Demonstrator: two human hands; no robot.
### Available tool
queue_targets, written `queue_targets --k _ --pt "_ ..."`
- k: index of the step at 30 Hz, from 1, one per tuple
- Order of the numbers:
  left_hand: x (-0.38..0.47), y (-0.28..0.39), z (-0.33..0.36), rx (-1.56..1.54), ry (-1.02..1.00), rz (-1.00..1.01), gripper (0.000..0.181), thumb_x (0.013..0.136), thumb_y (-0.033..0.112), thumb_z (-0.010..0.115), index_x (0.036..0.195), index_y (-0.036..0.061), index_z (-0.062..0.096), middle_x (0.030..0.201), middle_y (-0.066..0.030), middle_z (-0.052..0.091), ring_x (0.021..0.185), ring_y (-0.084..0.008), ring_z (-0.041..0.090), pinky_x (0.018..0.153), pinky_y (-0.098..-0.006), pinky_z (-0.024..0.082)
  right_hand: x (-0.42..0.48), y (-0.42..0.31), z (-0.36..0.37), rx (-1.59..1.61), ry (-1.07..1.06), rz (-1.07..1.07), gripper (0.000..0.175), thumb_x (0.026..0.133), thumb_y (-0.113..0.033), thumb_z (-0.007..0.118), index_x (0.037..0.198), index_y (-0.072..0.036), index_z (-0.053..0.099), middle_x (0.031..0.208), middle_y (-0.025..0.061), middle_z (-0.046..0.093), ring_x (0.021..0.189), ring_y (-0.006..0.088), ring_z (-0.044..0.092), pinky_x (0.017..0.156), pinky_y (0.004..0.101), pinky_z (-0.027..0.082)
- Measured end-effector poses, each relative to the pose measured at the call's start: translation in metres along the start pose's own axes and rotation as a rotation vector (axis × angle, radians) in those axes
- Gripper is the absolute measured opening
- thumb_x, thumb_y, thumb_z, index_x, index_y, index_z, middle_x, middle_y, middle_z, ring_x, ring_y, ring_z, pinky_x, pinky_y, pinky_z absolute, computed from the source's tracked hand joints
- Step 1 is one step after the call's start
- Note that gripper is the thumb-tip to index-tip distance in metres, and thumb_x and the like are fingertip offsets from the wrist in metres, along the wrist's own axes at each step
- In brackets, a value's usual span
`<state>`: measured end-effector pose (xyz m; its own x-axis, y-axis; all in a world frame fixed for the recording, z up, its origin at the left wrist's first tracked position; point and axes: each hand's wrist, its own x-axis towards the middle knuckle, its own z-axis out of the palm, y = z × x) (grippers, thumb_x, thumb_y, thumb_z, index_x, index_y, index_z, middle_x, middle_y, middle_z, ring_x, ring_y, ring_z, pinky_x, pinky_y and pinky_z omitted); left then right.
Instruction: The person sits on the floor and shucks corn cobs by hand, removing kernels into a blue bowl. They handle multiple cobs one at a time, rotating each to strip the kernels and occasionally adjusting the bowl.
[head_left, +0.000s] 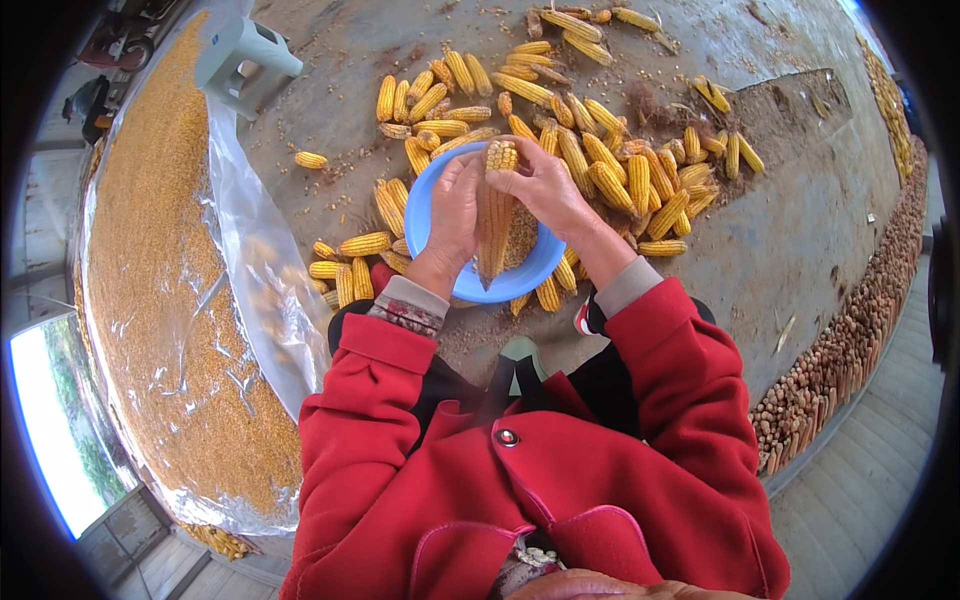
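Over a blue plastic basin (422, 195), both my hands are on a dried corn cob. My left hand (459, 202) holds the side of a long, mostly bare cob (493, 236), whose pointed end hangs down over the basin. My right hand (536, 176) closes around the upper end, where a patch of yellow kernels (502, 156) faces up between the thumbs. Whether that patch belongs to the long cob or to a second cob, I cannot tell. Loose kernels (520, 236) lie in the basin. Yellow ears of corn (611, 184) lie around it.
A grey plastic stool (241, 64) stands at the upper left. Along the left, a broad layer of loose kernels (150, 247) lies on plastic sheeting (262, 277). Stripped cobs (832, 367) are stacked along the right edge. More ears (574, 26) lie on the concrete floor (810, 225).
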<state>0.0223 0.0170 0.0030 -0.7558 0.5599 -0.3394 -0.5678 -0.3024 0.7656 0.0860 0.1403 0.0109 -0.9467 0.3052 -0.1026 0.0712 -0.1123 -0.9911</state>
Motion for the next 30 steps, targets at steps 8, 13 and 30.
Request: queue_targets --k 8,13,30 --pt "-0.002 -0.006 -0.006 0.032 -0.089 -0.060 0.031 0.099 0.025 0.051 0.119 0.0026 0.054 0.109 -0.0059 0.061 0.098 -0.0133 0.059 0.086 -0.0292 0.049 0.004 -0.009 -0.007 0.231 0.084 0.081 0.050 0.084 -0.017 0.069 0.126 0.002 0.051 0.104 0.0078 0.061 0.093 0.0129 0.058 0.079 0.0269 0.048" --pt "0.000 -0.005 -0.007 0.044 -0.099 -0.074 0.029 0.100 0.026 0.049 0.119 0.0045 0.056 0.112 -0.0043 0.061 0.102 -0.0139 0.058 0.091 -0.0300 0.047 0.005 -0.006 -0.006 0.206 0.080 0.066 0.052 0.084 -0.017 0.070 0.127 0.003 0.050 0.104 0.0077 0.061 0.093 0.0120 0.057 0.077 0.0267 0.048" --pt "0.000 -0.017 -0.003 0.220 -0.029 0.088 0.035 0.102 0.032 0.042 0.115 0.0025 0.056 0.101 -0.0028 0.059 0.090 -0.0086 0.054 0.079 -0.0262 0.047 0.005 0.007 -0.003 0.090 0.122 0.017 0.053 0.083 -0.021 0.070 0.126 0.003 0.052 0.106 0.0098 0.063 0.096 0.0139 0.058 0.082 0.0286 0.048"
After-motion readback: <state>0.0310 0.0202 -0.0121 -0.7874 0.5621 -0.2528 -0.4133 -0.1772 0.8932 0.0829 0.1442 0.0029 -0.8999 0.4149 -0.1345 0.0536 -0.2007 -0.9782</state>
